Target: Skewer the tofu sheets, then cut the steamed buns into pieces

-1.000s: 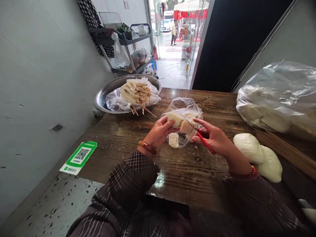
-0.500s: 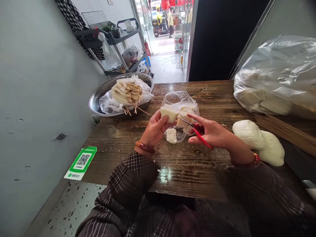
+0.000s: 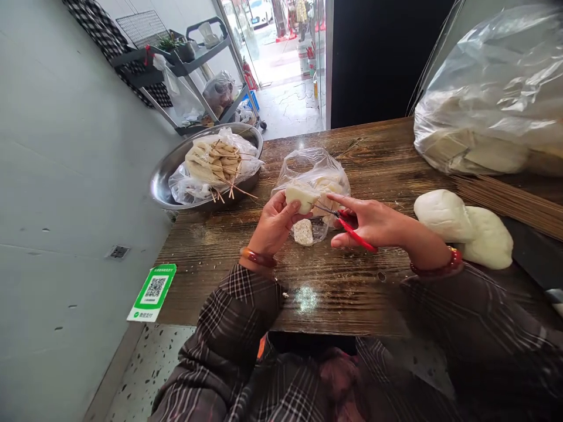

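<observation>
Between thumb and fingers, my left hand [image 3: 273, 225] grips a pale steamed bun [image 3: 299, 197]. My right hand [image 3: 373, 223] holds red-handled scissors [image 3: 352, 228], fingers in the loops, with the blades at the bun's right edge. Under both hands lies a clear plastic bag [image 3: 303, 159] containing pale cut pieces [image 3: 333, 186]. A small rough-faced bun piece [image 3: 303, 232] rests at the bag's near side. To the right, two whole white buns [image 3: 442, 214] sit on the wooden table, one overlapping the other.
A metal bowl [image 3: 160, 186] at the back left holds skewered pieces [image 3: 222, 161] in plastic. A big clear bag of buns [image 3: 484, 117] stands at the right beside wooden skewers [image 3: 514, 202]. A QR-code card [image 3: 153, 291] lies at the table's left edge; a knife-like dark blade [image 3: 534, 252] lies far right.
The camera view has tilted and shifted slightly. The scissor blades remain at the bun's right edge, and both hands keep their holds. The scooter rider outside is out of sight.
</observation>
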`<state>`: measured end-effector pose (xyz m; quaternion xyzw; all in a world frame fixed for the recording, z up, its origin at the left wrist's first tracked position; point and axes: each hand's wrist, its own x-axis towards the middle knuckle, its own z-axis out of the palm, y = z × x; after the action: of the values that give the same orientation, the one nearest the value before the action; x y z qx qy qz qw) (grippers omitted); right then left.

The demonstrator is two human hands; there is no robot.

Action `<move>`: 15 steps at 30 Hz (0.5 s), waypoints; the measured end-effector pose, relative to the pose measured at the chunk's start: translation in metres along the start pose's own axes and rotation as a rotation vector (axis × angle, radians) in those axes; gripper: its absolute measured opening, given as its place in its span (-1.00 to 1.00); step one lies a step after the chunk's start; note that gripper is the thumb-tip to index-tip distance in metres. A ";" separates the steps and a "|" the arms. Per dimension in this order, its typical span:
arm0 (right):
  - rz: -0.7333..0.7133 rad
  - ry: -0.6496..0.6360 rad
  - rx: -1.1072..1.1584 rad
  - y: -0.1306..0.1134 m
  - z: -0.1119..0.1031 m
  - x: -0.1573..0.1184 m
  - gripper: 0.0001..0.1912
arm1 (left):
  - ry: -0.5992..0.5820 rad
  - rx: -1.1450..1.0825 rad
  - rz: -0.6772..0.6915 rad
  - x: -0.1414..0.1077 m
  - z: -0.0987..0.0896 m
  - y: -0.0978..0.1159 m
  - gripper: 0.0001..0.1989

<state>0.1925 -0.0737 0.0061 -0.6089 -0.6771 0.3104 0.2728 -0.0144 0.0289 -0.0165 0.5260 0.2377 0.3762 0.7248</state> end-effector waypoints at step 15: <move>0.054 0.068 0.172 0.008 0.000 0.003 -0.08 | 0.024 -0.009 -0.022 0.002 -0.003 -0.004 -0.52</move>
<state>0.1969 -0.0698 -0.0001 -0.6116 -0.6216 0.3538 0.3382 -0.0145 0.0313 -0.0215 0.5155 0.2504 0.3755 0.7283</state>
